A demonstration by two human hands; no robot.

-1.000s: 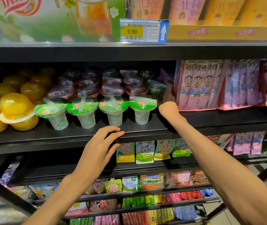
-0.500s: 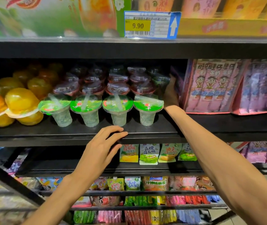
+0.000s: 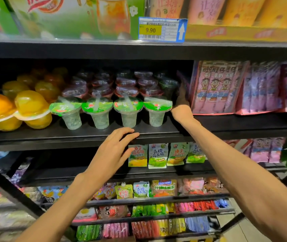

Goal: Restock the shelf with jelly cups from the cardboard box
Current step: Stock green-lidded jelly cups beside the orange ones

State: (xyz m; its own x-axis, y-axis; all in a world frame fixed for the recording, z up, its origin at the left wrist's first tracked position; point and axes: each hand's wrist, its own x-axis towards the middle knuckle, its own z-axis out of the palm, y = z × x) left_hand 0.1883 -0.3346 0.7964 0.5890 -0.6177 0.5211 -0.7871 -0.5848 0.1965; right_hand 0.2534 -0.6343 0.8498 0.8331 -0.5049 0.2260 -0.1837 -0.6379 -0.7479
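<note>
Four green-lidded jelly cups (image 3: 128, 110) stand in a row at the front of the black shelf (image 3: 87, 135). Rows of red-lidded cups (image 3: 126, 90) fill the space behind them. My right hand (image 3: 181, 102) reaches deep into the shelf's right end and holds a dark green-lidded jelly cup (image 3: 168, 84) in the back row; its fingers are in shadow. My left hand (image 3: 112, 152) rests on the shelf's front edge with relaxed fingers and holds nothing. The cardboard box is out of view.
Orange and yellow jelly domes (image 3: 29, 105) crowd the shelf's left part. Pink snack bags (image 3: 216, 88) stand tight against my right hand. A price tag (image 3: 162, 29) hangs on the shelf above. Small pouches (image 3: 156, 155) fill the lower shelves.
My right hand pushed further into the shelf with the cup, then drew back slightly. The left hand has stayed on the shelf edge. The camera has shifted a little.
</note>
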